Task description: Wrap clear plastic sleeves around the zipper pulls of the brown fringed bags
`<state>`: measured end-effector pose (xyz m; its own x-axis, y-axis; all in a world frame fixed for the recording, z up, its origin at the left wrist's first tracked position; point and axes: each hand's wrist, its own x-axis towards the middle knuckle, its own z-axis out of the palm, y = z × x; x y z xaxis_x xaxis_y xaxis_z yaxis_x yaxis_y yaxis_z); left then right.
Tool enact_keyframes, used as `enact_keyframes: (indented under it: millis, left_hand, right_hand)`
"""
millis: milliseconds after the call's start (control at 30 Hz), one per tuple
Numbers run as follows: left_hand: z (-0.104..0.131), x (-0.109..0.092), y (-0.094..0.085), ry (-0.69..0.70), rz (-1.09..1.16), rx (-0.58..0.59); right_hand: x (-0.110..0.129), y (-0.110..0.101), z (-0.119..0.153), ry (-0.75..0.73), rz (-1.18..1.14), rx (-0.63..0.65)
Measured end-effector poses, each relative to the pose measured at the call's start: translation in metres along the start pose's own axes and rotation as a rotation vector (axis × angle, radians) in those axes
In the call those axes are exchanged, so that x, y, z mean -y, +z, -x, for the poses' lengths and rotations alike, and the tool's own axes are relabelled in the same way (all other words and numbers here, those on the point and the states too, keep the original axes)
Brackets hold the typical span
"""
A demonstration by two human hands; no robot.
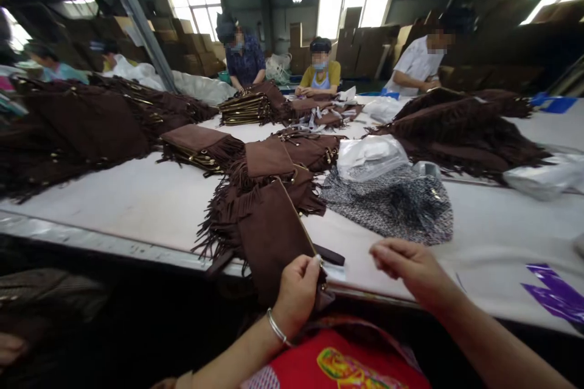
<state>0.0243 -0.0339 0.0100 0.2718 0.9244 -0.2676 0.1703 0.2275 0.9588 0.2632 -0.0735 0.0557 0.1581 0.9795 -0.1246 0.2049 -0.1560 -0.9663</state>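
A dark brown fringed bag [269, 225] with a gold zipper along its edge hangs partly over the table's front edge. My left hand [298, 285], wearing a silver bangle, is closed on this bag at the zipper's near end. A dark strap [329, 255] lies beside that hand. To the right, my right hand [406, 264] is raised above the table, apart from the bag. Its fingers are curled together, and I cannot make out whether anything small is between them. More brown fringed bags [269, 158] lie just beyond.
A grey speckled cloth [392, 200] carries a clear plastic bag [371, 158]. Heaps of brown bags stand at the left [91, 121] and right [460, 127]. A purple plastic piece [554, 292] lies far right. Across the white table [114, 200], several people work.
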Motion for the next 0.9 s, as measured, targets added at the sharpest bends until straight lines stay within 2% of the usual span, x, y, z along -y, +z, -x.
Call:
enact_keyframes:
  millis: [33,67,133,200,367,600,767,900]
  left_hand:
    - [0.003,0.001,-0.001,0.068,-0.043,-0.013]
    - [0.006,0.001,-0.001,0.134,-0.084,-0.026]
    - [0.011,0.003,-0.002,0.226,-0.16,-0.035]
    - [0.015,0.006,-0.003,0.301,-0.228,-0.038]
    - [0.015,0.016,-0.007,0.489,-0.423,-0.082]
    - [0.011,0.026,-0.008,0.668,-0.661,-0.119]
    - [0.011,0.035,-0.006,0.722,-0.807,-0.121]
    - [0.014,0.033,-0.008,0.671,-0.793,-0.084]
  right_hand:
    - [0.008,0.023,0.002,0.034,0.032,0.146]
    - [0.015,0.043,0.002,0.067,0.03,0.23]
    - [0.02,0.071,-0.003,0.152,-0.026,0.32]
    - [0.018,0.085,-0.012,0.231,-0.081,0.362]
    - [0.01,0.091,-0.026,0.363,0.009,0.372]
    - [0.007,0.094,-0.023,0.461,0.103,0.328]
    - [0.003,0.105,-0.019,0.579,0.081,0.32]
    - [-0.001,0.11,-0.016,0.636,0.042,0.289]
